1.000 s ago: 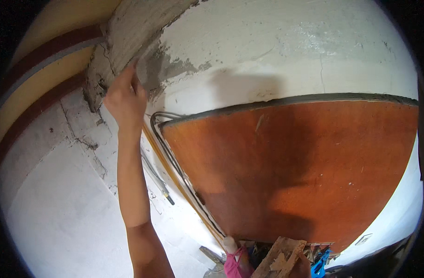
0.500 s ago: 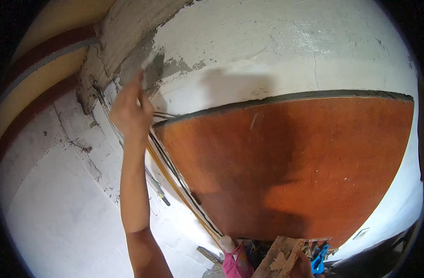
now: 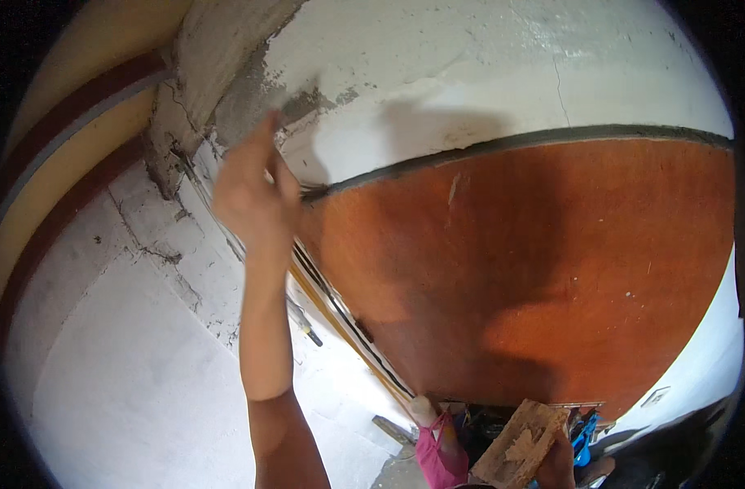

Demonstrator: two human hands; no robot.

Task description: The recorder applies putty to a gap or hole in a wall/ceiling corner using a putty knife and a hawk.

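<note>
My left hand (image 3: 258,191) is raised at the upper left, close to the wall's corner where a patch of grey render (image 3: 254,94) shows beside white paint. Its fingers are bent inward, with the index finger pointing up; motion smears them, and I cannot make out what they hold. At the lower edge, my right hand (image 3: 556,466) grips the right side of a worn wooden board (image 3: 511,444). Lighter, rough material lies on the board's upper face.
An orange-brown panel (image 3: 503,269) fills the right, with a dark grey strip (image 3: 470,151) along its top. Cables (image 3: 348,314) run down its left edge. Below are a pink cloth bag (image 3: 440,456) and a blue item (image 3: 584,436). Cracked white wall (image 3: 136,342) lies left.
The view has shifted, so the panel's top edge sits higher and the cables farther right. My left hand stays raised by the corner; the board remains in my right hand.
</note>
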